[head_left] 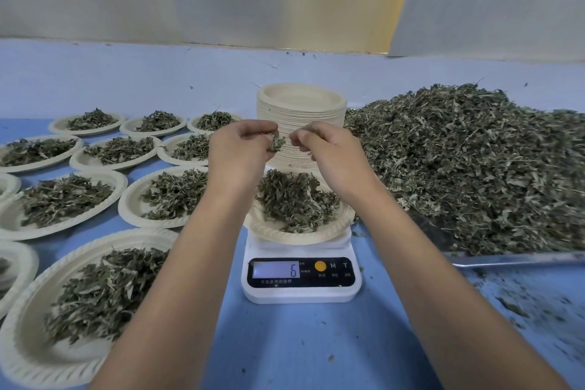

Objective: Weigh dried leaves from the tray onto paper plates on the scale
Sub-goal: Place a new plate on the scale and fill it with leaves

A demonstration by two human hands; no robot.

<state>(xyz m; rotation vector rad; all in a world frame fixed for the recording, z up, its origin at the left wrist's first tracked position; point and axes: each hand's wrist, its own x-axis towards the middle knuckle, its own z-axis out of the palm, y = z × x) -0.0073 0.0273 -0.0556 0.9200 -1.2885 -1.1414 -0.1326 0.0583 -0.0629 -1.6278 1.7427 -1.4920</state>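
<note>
A white digital scale [300, 279] stands at the centre of the blue table, its display reading 6. On it sits a paper plate [278, 233] with a mound of dried leaves [294, 199]. Above that plate, my left hand [237, 152] pinches a small clump of leaves [277, 142]. My right hand [332, 152] is close beside it, fingers curled and pinching a few leaf bits. A metal tray [512, 258] at the right holds a big heap of dried leaves [474, 168].
A tall stack of empty paper plates [300, 111] stands behind the scale. Several filled plates [72, 199] cover the table's left side. Loose leaf crumbs [519, 307] lie on the blue cloth at the front right. A pale wall rises behind.
</note>
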